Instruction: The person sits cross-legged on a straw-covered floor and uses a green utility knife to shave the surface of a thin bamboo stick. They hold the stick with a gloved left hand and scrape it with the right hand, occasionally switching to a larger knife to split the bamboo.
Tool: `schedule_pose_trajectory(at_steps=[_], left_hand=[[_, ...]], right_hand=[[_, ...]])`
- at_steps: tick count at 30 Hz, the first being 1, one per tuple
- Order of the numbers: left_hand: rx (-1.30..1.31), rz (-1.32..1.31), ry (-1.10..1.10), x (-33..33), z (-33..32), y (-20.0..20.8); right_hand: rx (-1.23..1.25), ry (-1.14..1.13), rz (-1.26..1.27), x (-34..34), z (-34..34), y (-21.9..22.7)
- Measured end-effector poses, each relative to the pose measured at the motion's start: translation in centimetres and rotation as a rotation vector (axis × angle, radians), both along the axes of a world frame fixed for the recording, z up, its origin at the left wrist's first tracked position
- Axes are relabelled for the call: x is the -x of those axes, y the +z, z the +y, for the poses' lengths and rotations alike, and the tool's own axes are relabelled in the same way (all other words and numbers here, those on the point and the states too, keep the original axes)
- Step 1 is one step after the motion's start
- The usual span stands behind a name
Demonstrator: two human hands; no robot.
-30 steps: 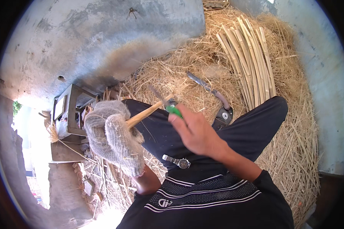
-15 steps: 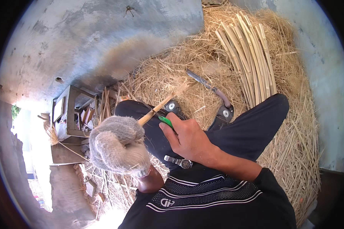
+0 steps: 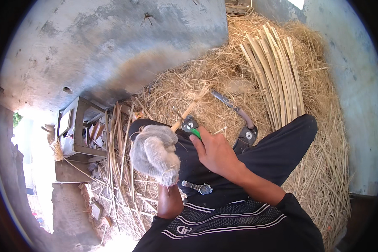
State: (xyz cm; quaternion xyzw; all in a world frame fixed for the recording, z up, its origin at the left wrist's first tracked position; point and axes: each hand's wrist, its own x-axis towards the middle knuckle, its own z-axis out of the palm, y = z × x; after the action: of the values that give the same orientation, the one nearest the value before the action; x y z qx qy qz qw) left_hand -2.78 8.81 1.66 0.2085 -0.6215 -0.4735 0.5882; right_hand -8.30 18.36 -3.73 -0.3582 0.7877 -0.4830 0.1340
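Observation:
In a grey-white knitted glove, my left hand (image 3: 154,152) is closed round a pale wooden stick (image 3: 191,107). The stick slants up and away from the glove, with a frayed far end. My bare right hand (image 3: 216,152) grips a small knife by its green handle (image 3: 195,132). Its thin dark blade crosses the stick just beyond the glove; whether it is cutting in cannot be told. A metal-banded wristwatch (image 3: 205,189) lies on my dark clothing between my forearms.
A large blade with a brownish handle (image 3: 242,113) lies on the straw (image 3: 206,67) beyond my knees. Long split strips (image 3: 277,75) are bundled at the far right. A wooden cabinet frame (image 3: 77,130) with clutter stands left, beside loose sticks. Walls rise around.
My left glove and the stick have moved right and slightly nearer my right hand. My right hand has shifted a little right and down, still holding the knife. The view has tilted slightly.

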Motion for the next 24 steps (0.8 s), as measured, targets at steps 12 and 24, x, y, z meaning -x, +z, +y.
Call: schedule_pose_trajectory(at_steps=[12, 24], left_hand=[[0.094, 0.186, 0.025, -3.6, -0.7, -0.4], [-0.389, 0.407, -0.123, -4.0, 0.0, -0.7]], right_hand=[[0.213, 0.069, -0.026, -2.4, 0.0, 1.0], [-0.043, -0.103, 0.083, -0.6, -1.3, -5.1]])
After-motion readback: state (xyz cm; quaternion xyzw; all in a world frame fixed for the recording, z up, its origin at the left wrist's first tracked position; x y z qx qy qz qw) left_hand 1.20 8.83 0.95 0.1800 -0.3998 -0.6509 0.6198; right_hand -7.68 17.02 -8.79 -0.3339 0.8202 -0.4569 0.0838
